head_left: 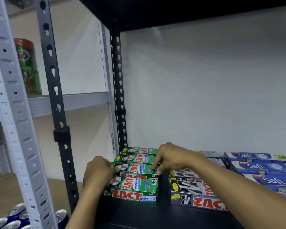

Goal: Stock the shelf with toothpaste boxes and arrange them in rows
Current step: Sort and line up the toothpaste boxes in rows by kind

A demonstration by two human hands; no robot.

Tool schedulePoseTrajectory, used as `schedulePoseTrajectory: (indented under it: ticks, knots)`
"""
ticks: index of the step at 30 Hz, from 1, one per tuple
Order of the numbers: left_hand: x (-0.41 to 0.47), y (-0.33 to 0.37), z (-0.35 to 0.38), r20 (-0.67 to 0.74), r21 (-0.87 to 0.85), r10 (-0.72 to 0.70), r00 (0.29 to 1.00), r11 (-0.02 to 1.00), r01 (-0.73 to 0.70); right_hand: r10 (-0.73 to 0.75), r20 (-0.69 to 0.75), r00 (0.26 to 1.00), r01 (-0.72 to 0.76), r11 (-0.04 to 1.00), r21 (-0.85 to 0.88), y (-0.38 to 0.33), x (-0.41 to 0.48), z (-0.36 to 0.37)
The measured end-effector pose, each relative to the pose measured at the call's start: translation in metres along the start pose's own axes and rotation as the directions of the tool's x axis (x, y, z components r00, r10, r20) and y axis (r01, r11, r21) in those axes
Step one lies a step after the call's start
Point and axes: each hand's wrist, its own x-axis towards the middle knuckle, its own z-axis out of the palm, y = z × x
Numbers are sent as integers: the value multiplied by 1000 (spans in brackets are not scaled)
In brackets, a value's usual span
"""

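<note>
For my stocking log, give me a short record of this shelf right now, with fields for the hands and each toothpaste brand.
left hand: grips left end of one green ZACT box
right hand: pinches that box's right end
other green ZACT boxes: same row, far left
black ZACT boxes: middle row
blue Safi boxes: right row
shelf: black

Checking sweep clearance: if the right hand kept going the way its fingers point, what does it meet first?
The green ZACT box, third from the back: the right hand has its fingers angled down-left onto that box's right end, seemingly already touching it. Depth is unclear.
</note>
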Motion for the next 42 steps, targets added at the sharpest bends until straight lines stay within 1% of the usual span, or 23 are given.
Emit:
schedulePoseTrajectory:
  ticks: [2, 4, 6, 9, 13, 16, 26, 27, 29, 31, 32, 37, 42]
  knots:
    - [3, -1, 0, -12, -11, -2, 1000, 1000, 2, 16, -64, 998, -12, 998, 60, 5, 1, -6]
    - [9, -2, 2, -54, -26, 7, 998, 1000, -9, 61, -180, 982, -38, 991, 131, 14, 4, -17]
    - [18, 0, 3, -86, -35, 27, 996, 999, -30, 93, -235, 967, -61, 988, 139, 21, 9, -26]
    - [33, 10, 6, -82, -33, 37, 996, 999, -40, 98, -171, 980, -90, 994, 54, 25, 18, -29]
    - [53, 20, 11, 13, 8, 37, 999, 999, -37, 89, -57, 994, -90, 996, -9, 24, 30, -21]
    - [62, 19, 18, 45, 5, 16, 999, 1000, -16, 74, -24, 997, -75, 997, -33, 26, 38, -12]
    - [77, 18, 29, 28, -11, 31, 999, 999, -31, 45, -11, 999, -45, 999, -21, 36, 50, -13]
    - [78, 17, 30, 17, -8, 28, 999, 1000, -28, 50, -37, 998, -50, 999, 13, 38, 49, -17]
    - [81, 15, 30, -19, -15, 30, 999, 999, -30, 85, -136, 987, -72, 993, 95, 44, 49, -29]
    - [86, 15, 32, -35, -15, 46, 998, 999, -47, 117, -204, 972, -97, 989, 109, 52, 51, -39]
    - [89, 16, 34, -30, -3, 59, 998, 998, -59, 123, -205, 971, -105, 990, 96, 55, 53, -42]
    - [106, 29, 44, 47, 72, 117, 992, 990, -120, 110, -123, 986, -113, 993, -18, 58, 62, -31]
    - [119, 32, 49, 56, 105, 79, 995, 991, -85, 115, -91, 989, -119, 992, -43, 64, 73, -14]
